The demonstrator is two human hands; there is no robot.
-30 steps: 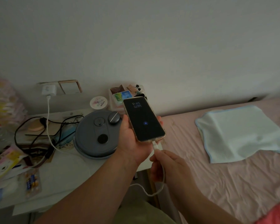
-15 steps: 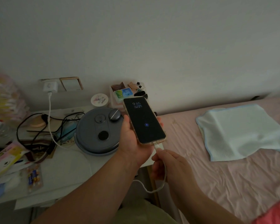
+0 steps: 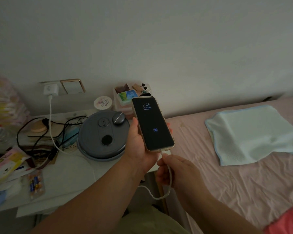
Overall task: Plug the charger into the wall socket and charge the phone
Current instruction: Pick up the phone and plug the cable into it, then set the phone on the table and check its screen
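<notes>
My left hand (image 3: 137, 146) grips a phone (image 3: 153, 123) from its left side, screen up and lit, showing 9:45. The white cable (image 3: 168, 179) enters the phone's bottom edge. My right hand (image 3: 175, 171) pinches the cable just below the plug, fingers closed around it. From there the cable loops down and runs left across the bedside table to the white charger (image 3: 50, 90). The charger sits in the wall socket (image 3: 46, 82) at the left, beside a gold-framed switch (image 3: 72, 86).
A round grey appliance (image 3: 98, 139) sits on the white bedside table (image 3: 69, 176) among black cords (image 3: 30, 132), snack packets and a small white jar (image 3: 103, 103). A clear organiser box (image 3: 125, 97) stands behind the phone. At right lies a pink bed (image 3: 227, 183) with a pale blue towel (image 3: 254, 134).
Both hands and the phone have stayed nearly still. The view has shifted slightly, and the cable loop below my right hand hangs much the same.
</notes>
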